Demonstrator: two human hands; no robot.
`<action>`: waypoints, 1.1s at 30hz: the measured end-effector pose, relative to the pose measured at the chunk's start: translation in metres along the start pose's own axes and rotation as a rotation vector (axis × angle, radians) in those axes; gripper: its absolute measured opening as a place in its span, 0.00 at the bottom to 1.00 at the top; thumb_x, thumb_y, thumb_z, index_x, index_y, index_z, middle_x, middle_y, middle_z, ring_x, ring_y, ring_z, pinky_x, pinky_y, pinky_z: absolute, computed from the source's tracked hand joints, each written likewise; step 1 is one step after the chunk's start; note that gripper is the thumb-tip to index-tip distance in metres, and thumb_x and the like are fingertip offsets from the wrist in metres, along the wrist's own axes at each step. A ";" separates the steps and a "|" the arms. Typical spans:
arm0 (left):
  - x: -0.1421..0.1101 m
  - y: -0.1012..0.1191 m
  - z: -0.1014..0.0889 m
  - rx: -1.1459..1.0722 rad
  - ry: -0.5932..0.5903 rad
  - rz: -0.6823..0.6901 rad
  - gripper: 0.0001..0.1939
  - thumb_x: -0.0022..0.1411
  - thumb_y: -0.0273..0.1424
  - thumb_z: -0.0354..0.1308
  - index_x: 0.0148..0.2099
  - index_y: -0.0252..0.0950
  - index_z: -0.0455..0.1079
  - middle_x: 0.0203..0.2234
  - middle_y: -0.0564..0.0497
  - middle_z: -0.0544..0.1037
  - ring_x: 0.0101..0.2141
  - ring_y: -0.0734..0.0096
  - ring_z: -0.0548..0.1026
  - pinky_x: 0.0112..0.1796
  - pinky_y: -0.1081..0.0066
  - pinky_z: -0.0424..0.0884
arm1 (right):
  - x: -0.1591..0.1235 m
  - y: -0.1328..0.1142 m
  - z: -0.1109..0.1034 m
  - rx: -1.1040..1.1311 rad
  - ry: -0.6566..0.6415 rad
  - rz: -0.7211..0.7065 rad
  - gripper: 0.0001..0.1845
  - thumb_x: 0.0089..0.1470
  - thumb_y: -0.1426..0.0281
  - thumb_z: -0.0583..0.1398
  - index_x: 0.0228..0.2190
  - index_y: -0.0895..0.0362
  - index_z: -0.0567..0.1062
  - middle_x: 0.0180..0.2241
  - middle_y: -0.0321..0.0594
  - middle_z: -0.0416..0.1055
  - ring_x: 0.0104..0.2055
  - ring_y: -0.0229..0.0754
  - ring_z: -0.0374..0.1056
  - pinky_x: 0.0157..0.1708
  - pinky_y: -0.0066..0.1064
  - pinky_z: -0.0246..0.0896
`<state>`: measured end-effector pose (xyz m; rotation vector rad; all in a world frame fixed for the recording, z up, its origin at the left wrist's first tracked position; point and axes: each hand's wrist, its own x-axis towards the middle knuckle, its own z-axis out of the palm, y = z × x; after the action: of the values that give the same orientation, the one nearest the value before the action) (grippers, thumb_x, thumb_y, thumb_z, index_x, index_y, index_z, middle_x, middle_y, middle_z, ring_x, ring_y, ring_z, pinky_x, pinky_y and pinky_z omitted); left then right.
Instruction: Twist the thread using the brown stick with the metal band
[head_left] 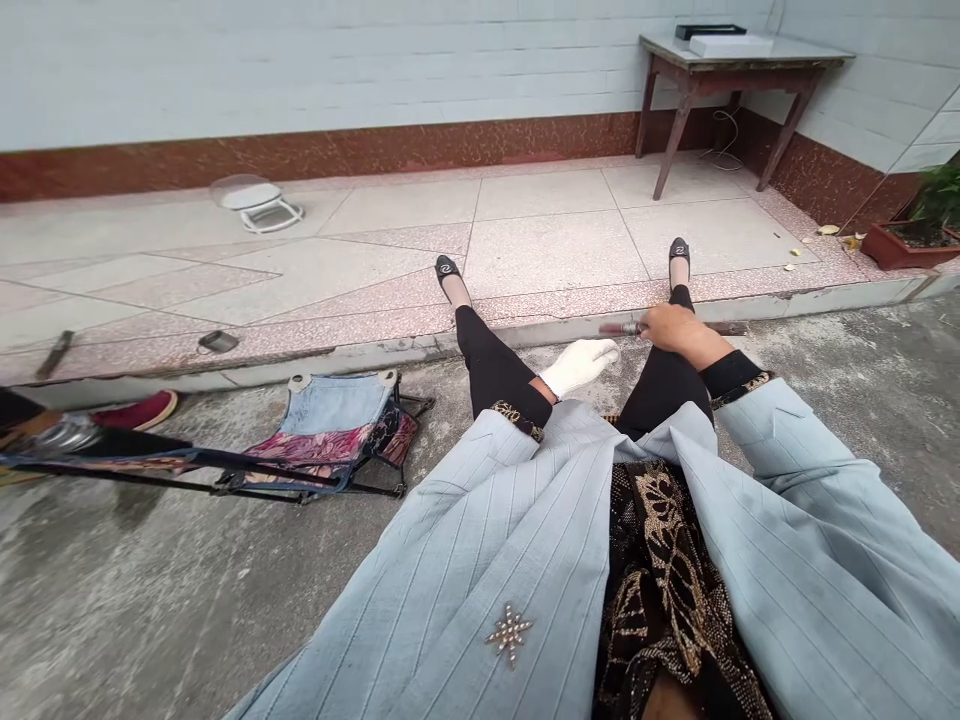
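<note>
My left hand wears a white knitted glove and is held between my knees, fingers drawn together. Whatever may be inside its fingers is hidden. My bare right hand is closed around a long thin tool, over my right knee. A brownish end with a metal-looking band sticks out to the left of the fist; a darker, narrow length runs out to the right. Blur keeps me from telling the tool's exact kind. The two hands are close but apart.
Left of me stands a folding fabric chair, beside another person's leg and red shoe. My feet rest on a raised tiled step. On it are a small white stool, a dark small object, a wooden table and a planter.
</note>
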<state>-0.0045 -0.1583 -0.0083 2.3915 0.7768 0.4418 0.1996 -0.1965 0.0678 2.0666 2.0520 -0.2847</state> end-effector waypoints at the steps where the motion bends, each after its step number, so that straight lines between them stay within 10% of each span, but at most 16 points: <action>1: 0.003 -0.005 -0.002 0.003 0.007 0.003 0.15 0.68 0.37 0.49 0.42 0.36 0.76 0.34 0.50 0.79 0.36 0.66 0.75 0.41 0.70 0.67 | 0.001 -0.001 0.002 -0.022 -0.086 -0.030 0.16 0.58 0.68 0.60 0.44 0.64 0.81 0.46 0.60 0.76 0.47 0.54 0.71 0.41 0.36 0.60; 7: 0.008 -0.024 0.006 -0.471 -0.113 -0.020 0.16 0.66 0.39 0.53 0.43 0.31 0.74 0.29 0.50 0.76 0.27 0.74 0.70 0.32 0.73 0.66 | 0.000 0.019 0.006 0.598 -0.509 -0.506 0.15 0.53 0.59 0.65 0.36 0.57 0.81 0.27 0.35 0.73 0.27 0.35 0.65 0.30 0.28 0.59; 13: -0.004 -0.034 0.036 -0.822 -0.081 -0.076 0.20 0.67 0.45 0.53 0.37 0.31 0.71 0.19 0.56 0.65 0.21 0.79 0.62 0.28 0.76 0.63 | 0.004 0.021 0.004 1.370 -0.015 -0.390 0.17 0.47 0.59 0.69 0.28 0.60 0.76 0.22 0.34 0.67 0.23 0.31 0.58 0.22 0.24 0.52; 19: 0.010 -0.039 0.006 -0.603 0.095 -0.152 0.15 0.67 0.37 0.49 0.37 0.33 0.71 0.18 0.58 0.63 0.18 0.78 0.58 0.23 0.76 0.58 | -0.001 0.026 -0.025 1.514 0.290 -0.291 0.13 0.49 0.64 0.69 0.29 0.60 0.74 0.22 0.35 0.67 0.22 0.31 0.59 0.20 0.23 0.54; 23: 0.012 -0.016 -0.006 -0.388 -0.105 0.024 0.15 0.66 0.36 0.51 0.36 0.32 0.74 0.23 0.55 0.71 0.22 0.78 0.63 0.27 0.75 0.60 | -0.007 0.034 -0.040 1.427 0.386 -0.265 0.12 0.53 0.67 0.67 0.26 0.60 0.71 0.22 0.35 0.66 0.22 0.30 0.58 0.20 0.23 0.53; 27: 0.000 0.002 -0.006 -0.333 -0.041 0.067 0.17 0.68 0.36 0.47 0.39 0.32 0.75 0.31 0.52 0.77 0.26 0.76 0.67 0.32 0.74 0.63 | -0.006 0.045 -0.044 1.160 0.422 -0.149 0.10 0.56 0.70 0.62 0.24 0.59 0.71 0.22 0.36 0.66 0.22 0.31 0.57 0.23 0.26 0.52; 33: -0.003 0.018 -0.033 -0.149 0.011 0.150 0.13 0.67 0.32 0.49 0.40 0.35 0.75 0.33 0.53 0.79 0.32 0.73 0.72 0.38 0.72 0.65 | 0.002 0.041 -0.033 0.233 0.387 0.147 0.14 0.59 0.66 0.59 0.40 0.62 0.80 0.38 0.52 0.77 0.41 0.50 0.71 0.37 0.34 0.58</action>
<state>-0.0146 -0.1585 0.0280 2.3175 0.5510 0.5539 0.2402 -0.1857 0.1000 2.5727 2.1404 -0.1087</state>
